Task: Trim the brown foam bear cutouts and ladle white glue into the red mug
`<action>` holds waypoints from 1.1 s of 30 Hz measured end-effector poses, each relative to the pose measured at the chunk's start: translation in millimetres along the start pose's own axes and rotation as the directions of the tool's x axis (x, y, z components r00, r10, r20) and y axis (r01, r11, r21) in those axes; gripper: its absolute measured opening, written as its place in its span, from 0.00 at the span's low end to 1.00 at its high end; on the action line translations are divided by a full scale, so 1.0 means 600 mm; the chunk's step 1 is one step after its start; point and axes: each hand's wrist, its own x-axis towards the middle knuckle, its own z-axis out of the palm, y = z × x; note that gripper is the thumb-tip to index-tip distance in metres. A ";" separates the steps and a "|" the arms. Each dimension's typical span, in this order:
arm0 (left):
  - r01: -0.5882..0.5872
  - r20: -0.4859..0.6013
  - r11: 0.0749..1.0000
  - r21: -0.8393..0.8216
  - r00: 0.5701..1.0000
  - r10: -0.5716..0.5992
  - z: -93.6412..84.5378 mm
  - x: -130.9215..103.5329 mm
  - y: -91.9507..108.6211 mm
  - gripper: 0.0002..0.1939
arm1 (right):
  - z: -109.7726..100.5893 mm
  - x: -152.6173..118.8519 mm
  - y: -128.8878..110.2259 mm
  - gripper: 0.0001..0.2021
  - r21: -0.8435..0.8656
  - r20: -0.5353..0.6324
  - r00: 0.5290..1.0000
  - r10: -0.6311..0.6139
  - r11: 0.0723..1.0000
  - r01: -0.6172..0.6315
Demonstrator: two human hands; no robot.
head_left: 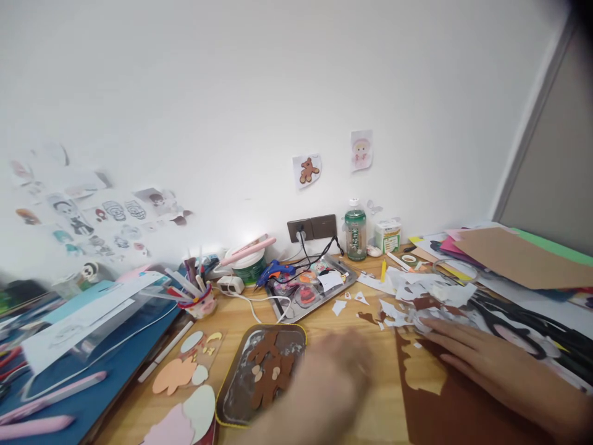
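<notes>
Smeared by motion, my left hand is over the wooden table, just right of a dark tray with a yellow rim. Its fingers cannot be made out. Cut brown pieces lie in the tray, with small beige ovals among them. On the right, my right hand is stretched flat, fingers extended. It rests over a brown sheet with cut-out edges, and its fingertips reach a heap of white and brown paper scraps.
Left of the tray lie orange, pink and pale cut shapes. A pen cup, a blue glue gun with its cord, a metal tray and a green-labelled bottle stand behind. Stacked coloured sheets are at right.
</notes>
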 end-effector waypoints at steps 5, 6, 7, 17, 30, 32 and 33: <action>0.626 -0.047 0.712 0.317 0.760 -0.648 -0.113 -0.017 -0.261 0.18 | -0.018 0.005 -0.011 0.18 -0.258 -0.014 0.991 -0.129 0.958 0.122; 0.659 -0.050 0.676 0.330 0.727 -0.685 -0.116 -0.024 -0.304 0.19 | -0.020 0.006 -0.013 0.17 -0.288 -0.027 0.986 -0.165 0.946 0.150; 0.682 -0.042 0.648 0.338 0.699 -0.714 -0.114 -0.030 -0.340 0.19 | -0.022 0.006 -0.015 0.16 -0.306 -0.038 0.979 -0.200 0.935 0.179; 0.744 -0.041 0.582 0.328 0.627 -0.778 -0.087 -0.032 -0.385 0.14 | -0.034 0.013 -0.051 0.16 -0.221 -0.055 0.963 -0.264 0.944 0.246; 0.529 -0.116 0.518 -0.672 0.616 -0.779 -0.101 0.065 -0.038 0.15 | -0.065 0.173 -0.184 0.14 0.932 -0.034 0.999 0.040 0.363 0.017; 0.438 -0.112 0.515 -0.737 0.672 -0.732 -0.095 0.082 0.003 0.15 | -0.067 0.194 -0.198 0.16 0.991 -0.050 0.999 0.000 0.125 0.050; 0.410 -0.100 0.500 -0.763 0.689 -0.718 -0.093 0.089 0.016 0.15 | -0.067 0.199 -0.200 0.16 0.997 -0.046 0.999 -0.016 0.055 0.046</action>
